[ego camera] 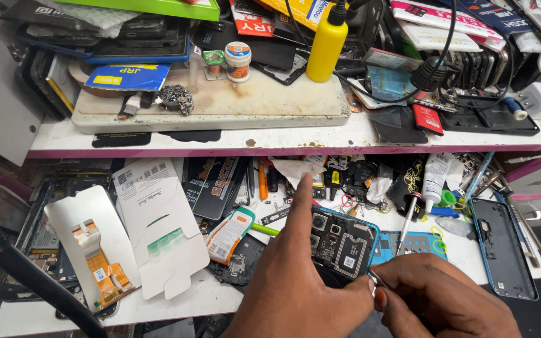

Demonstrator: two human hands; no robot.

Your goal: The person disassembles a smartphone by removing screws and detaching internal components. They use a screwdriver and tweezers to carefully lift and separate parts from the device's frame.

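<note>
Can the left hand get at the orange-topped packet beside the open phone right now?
Probably yes: the left hand rests on the open phone, and the packet lies just left of it, uncovered, nothing between.

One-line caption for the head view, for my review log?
Left hand steadies an opened blue phone while the right hand pinches a small metal tool at its edge, over a cluttered repair bench.

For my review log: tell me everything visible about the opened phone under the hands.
The opened phone lies flat on the cluttered white bench, back cover off. A blue frame edges dark internal boards, with camera lenses at its upper left and a small square label lower down. The left hand covers its near left part, forefinger stretched along its edge; the right hand pinches a thin metal tool at its lower right corner.
</note>
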